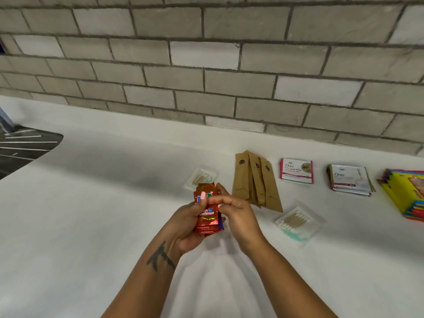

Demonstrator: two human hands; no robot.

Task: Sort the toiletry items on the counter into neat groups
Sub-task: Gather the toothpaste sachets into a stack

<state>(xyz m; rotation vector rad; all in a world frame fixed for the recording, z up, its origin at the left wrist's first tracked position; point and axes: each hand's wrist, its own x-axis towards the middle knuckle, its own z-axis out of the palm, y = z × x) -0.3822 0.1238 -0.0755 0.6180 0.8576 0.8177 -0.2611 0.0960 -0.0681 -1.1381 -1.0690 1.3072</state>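
- Left hand (190,222) holds a stack of red packets (206,214) up above the white tabletop (91,203); its grip is curled round them, thumb across the front.
- Right hand (236,214) pinches the stack's right edge w/ fingertips.
- Brown paper sleeves (254,180) lie fanned just right of the hands.
- One clear pack of cotton buds (298,222) sits near the sleeves' low end; another clear pack (202,176) lies behind the red stack.
- Pink-and-white sachets (296,171), then a pile of white sachets (350,180), then yellow packets (406,193) at the far right edge.
- Gray brick wall (206,53) at the back.
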